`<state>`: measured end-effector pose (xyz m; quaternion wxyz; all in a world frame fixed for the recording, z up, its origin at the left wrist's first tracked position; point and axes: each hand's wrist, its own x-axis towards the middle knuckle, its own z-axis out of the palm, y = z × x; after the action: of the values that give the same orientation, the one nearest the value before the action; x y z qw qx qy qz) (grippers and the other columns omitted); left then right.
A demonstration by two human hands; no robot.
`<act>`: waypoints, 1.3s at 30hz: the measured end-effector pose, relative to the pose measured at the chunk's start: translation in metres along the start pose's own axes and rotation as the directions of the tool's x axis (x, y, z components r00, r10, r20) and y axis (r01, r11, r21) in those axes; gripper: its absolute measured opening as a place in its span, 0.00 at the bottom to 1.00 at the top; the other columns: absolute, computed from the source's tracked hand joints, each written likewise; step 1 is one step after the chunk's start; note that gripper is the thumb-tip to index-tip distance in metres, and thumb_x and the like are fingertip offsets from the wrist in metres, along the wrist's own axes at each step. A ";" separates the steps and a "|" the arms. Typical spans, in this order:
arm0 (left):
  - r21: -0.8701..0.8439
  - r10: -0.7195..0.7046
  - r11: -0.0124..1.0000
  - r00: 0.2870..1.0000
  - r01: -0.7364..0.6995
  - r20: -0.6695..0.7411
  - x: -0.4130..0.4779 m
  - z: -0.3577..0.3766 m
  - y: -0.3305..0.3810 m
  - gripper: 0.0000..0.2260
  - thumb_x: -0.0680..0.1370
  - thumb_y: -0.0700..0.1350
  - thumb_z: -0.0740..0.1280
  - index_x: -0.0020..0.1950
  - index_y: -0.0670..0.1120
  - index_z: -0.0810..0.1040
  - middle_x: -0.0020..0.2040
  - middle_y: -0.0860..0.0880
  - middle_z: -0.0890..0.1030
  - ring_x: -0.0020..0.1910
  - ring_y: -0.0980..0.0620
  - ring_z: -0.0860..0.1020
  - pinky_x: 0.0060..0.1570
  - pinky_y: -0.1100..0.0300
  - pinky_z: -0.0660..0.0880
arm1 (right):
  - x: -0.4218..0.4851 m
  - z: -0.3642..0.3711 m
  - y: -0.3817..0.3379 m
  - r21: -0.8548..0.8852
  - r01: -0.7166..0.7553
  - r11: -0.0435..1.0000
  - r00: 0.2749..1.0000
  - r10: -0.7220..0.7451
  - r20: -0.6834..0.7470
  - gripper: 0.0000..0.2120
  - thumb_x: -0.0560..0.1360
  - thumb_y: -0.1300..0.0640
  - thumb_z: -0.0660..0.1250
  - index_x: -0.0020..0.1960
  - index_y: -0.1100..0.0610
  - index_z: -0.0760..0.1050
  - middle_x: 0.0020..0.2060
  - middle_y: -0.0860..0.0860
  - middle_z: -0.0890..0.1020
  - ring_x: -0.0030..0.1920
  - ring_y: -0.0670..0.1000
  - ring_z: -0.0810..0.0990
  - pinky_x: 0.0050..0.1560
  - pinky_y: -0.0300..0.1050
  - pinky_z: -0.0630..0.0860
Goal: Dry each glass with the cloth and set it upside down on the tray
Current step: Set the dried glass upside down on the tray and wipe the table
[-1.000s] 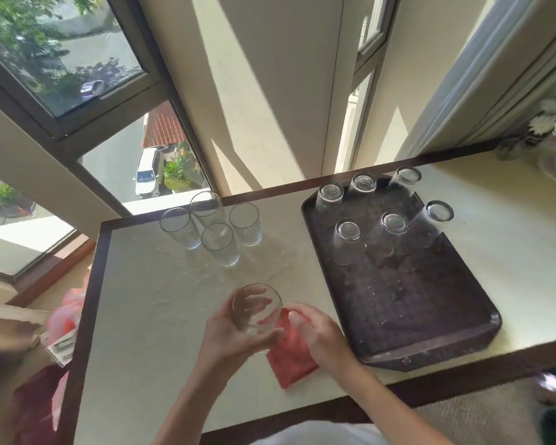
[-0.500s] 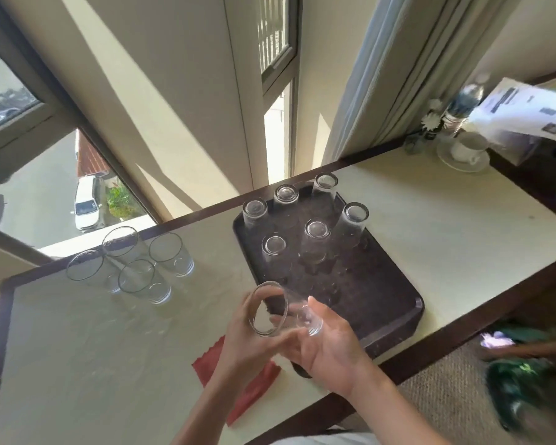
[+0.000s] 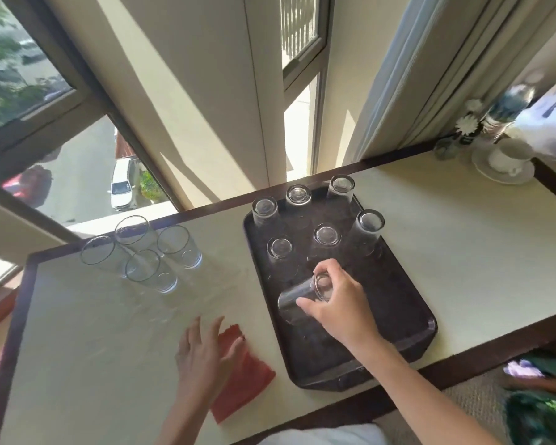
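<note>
Head camera looks down on both hands. The fingers of the right hand are curled round the thick bottom end of a glass, and the thumb presses on its side, so this hand is grasping the glass firmly. The glass is tilted, almost on its side, with the open mouth toward the left and a little downward. It is over the near half of the tray; I cannot tell if its rim touches the tray.

The left hand holds nothing. Its fingers are straight and spread apart, released, low over the table. The thumb side of this hand is above the edge of the red cloth, which lies flat on the table just beside the left side of the tray. I cannot tell if the hand touches the cloth.

On the far half of the dark tray, six glasses stand upside down in two rows, a little apart from each other. To the left of the tray, near the far edge of the table, four more glasses stand upright, close together.

At the far right corner of the table there are a white cup on a saucer, small white flowers and a water bottle. Through the window behind the table a white car shows on the street below.
</note>
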<state>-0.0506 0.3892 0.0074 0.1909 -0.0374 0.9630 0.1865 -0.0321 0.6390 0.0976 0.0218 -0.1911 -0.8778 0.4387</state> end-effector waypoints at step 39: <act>-0.479 -0.065 0.877 0.981 -0.031 -0.183 0.100 -0.109 -0.198 0.30 0.74 0.41 0.74 0.73 0.41 0.68 0.71 0.41 0.71 0.71 0.40 0.66 0.73 0.46 0.62 | -0.085 0.244 -0.015 -0.696 0.145 0.704 0.986 -0.046 0.159 0.28 0.77 0.47 0.52 0.69 0.61 0.74 0.71 0.59 0.72 0.71 0.63 0.71 0.65 0.62 0.71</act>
<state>-0.1529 0.1650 -0.0050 0.0830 -0.1099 0.9004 0.4126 -0.0082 0.4149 -0.0293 -0.0869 -0.1104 -0.9868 0.0803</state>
